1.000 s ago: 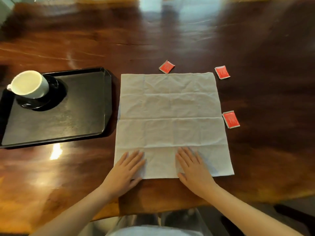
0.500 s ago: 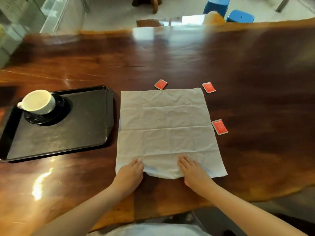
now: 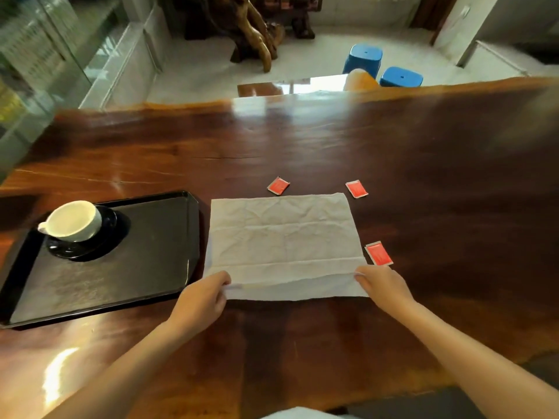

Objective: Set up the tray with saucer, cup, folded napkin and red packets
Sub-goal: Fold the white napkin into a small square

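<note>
A white napkin (image 3: pixel 284 237) lies spread on the dark wooden table, its near edge lifted and folded over. My left hand (image 3: pixel 201 300) pinches the near left corner and my right hand (image 3: pixel 382 285) pinches the near right corner. A black tray (image 3: pixel 121 276) sits to the left, with a white cup (image 3: pixel 74 220) standing on a black saucer (image 3: pixel 99 246) at its far left. Three red packets lie on the table: one (image 3: pixel 278 186) beyond the napkin, one (image 3: pixel 357 189) at its far right corner, one (image 3: pixel 378 254) by its right edge, close to my right hand.
The wooden table (image 3: pixel 423 176) stretches wide to the right and far side. Beyond its far edge are two blue stools (image 3: pixel 364 58), a carved wooden root piece (image 3: pixel 251 28) and glass cabinets (image 3: pixel 36 55) on the left.
Both hands went from lying flat on the napkin's near part to pinching its near corners and lifting that edge up and forward. The head tilted up, showing more of the room.
</note>
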The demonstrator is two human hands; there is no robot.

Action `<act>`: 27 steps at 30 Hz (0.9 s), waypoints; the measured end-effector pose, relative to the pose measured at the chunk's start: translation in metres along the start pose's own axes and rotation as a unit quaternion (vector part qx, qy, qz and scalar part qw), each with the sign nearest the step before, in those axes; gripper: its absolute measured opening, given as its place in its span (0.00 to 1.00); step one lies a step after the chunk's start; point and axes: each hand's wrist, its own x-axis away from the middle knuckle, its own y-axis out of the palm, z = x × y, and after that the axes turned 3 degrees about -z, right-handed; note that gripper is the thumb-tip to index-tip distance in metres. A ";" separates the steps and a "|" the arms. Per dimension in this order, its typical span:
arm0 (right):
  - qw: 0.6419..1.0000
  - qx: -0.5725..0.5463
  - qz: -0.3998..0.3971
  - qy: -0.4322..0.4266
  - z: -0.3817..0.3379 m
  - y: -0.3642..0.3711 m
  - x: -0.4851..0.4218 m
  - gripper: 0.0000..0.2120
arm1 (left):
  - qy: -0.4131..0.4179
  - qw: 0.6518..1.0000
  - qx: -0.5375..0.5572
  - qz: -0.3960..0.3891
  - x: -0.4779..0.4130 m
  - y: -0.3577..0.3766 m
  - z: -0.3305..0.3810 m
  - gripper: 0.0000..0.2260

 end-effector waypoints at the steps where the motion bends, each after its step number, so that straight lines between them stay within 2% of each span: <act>1: 1.000 -0.008 0.004 0.003 0.001 -0.014 -0.009 0.11 | -0.004 1.000 0.005 0.017 -0.007 -0.007 -0.001 0.07; 7: 0.993 -0.115 -0.015 0.007 0.004 -0.084 -0.066 0.08 | -0.002 0.998 0.002 0.064 -0.056 -0.049 -0.006 0.10; 10: 0.991 -0.133 -0.009 -0.004 0.005 -0.110 -0.097 0.07 | -0.044 0.996 0.011 0.083 -0.086 -0.067 -0.011 0.09; 14: 0.992 -0.125 -0.001 -0.022 0.000 -0.129 -0.139 0.08 | -0.120 0.986 0.090 0.071 -0.131 -0.082 -0.027 0.09; 19: 0.987 -0.157 -0.023 0.013 -0.004 -0.120 -0.191 0.09 | -0.190 0.973 0.116 0.060 -0.187 -0.075 -0.047 0.09; 27: 0.981 -0.173 -0.059 0.058 0.003 -0.069 -0.252 0.09 | -0.271 0.959 0.082 -0.017 -0.244 -0.038 -0.078 0.11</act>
